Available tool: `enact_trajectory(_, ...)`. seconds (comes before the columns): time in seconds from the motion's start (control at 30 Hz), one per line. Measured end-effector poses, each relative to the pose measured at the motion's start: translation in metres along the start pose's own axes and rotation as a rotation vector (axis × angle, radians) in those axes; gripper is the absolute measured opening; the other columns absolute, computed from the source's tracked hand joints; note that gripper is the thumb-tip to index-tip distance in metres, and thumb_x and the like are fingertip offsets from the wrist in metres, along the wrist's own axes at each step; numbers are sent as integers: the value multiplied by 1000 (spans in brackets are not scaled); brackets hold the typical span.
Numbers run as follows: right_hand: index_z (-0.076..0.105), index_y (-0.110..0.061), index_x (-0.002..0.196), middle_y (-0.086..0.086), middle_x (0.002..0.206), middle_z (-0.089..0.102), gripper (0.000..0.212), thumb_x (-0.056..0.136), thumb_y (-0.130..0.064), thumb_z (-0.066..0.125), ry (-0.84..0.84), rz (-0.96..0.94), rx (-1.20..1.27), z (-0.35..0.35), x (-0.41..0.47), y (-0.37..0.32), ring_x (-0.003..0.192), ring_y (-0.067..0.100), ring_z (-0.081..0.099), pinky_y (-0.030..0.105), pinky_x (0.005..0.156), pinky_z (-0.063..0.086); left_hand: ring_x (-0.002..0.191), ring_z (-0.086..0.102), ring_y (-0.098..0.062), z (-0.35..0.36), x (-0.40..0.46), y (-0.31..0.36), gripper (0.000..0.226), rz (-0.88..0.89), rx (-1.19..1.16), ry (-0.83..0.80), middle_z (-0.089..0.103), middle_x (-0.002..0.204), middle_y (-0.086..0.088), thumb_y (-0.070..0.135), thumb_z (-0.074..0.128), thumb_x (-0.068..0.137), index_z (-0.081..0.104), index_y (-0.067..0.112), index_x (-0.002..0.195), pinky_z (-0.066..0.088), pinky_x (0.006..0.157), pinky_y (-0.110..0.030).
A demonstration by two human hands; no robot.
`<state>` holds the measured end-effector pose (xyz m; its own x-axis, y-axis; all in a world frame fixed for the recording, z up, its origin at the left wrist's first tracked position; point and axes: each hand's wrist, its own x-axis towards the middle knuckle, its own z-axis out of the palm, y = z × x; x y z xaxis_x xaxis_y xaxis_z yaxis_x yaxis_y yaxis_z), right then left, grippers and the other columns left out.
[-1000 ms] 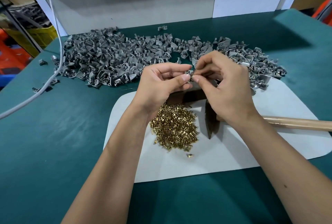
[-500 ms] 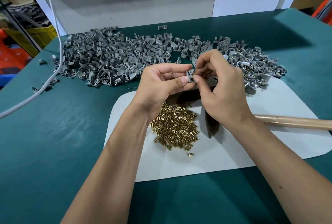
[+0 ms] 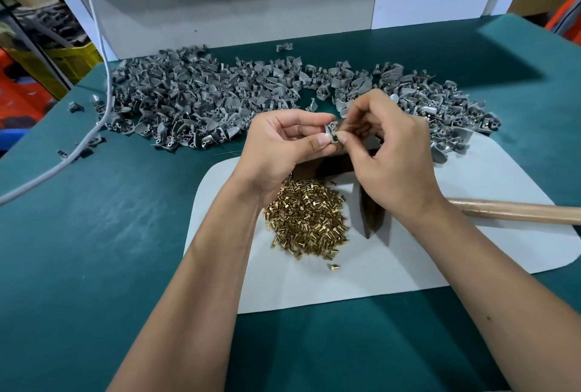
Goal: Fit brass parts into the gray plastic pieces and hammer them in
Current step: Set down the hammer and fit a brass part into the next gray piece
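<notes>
Brass parts (image 3: 306, 218) lie heaped nearest us on the white mat (image 3: 361, 272). Above them our left hand (image 3: 283, 146) pinches a gray piece (image 3: 331, 130), right hand (image 3: 386, 152) fingers now pinched against it, so fitting has begun. Farther off on the surface (image 3: 94, 250) wait the gray plastic pieces (image 3: 204, 102).

right hand (image 3: 390, 152): rose slightly and tipped, wrist lifted off the hammer head (image 3: 372, 212) | right fingertips (image 3: 342, 139): closed in on the gray piece (image 3: 331, 131) held by left hand (image 3: 283, 149) | more of hammer head came into sight
</notes>
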<state>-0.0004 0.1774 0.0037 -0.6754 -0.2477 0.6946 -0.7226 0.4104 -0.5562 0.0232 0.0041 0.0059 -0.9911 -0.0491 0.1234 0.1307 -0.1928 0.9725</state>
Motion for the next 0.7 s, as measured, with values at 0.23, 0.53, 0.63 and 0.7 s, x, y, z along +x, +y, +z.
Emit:
enact_trajectory(0.23,76,-9,102,-4,93,75,16,87,-3,77,15,-57,-42,-2,2,5,89,3,69,14,86,53,83,76,-28,-7,1,2,30,-21,-65,-24,76,93,-22,-13,68,84,70,-6,112,62,80,-29)
enact_trajectory(0.53,75,-6,97,0,92,68,8,92,-2,72,3,-88,-69,-2,5,10,87,10,61,15,81,45,82,74,-29,0,2,0,20,-9,-37,12,71,104,-33,-3,68,90,72,-6,110,62,76,-28)
enact_trajectory(0.63,73,-5,96,2,92,65,5,94,-4,68,17,-43,-69,-2,5,10,87,14,60,18,78,47,85,74,-29,7,3,-3,18,112,82,71,74,100,-26,-4,70,90,73,-4,108,63,79,-34)
enact_trajectory(0.7,72,-5,97,3,93,66,5,95,-6,68,35,-2,-82,-1,5,10,88,15,60,21,79,48,88,75,-27,12,4,-6,23,178,162,90,76,97,-19,-7,76,84,74,-1,107,63,80,-36)
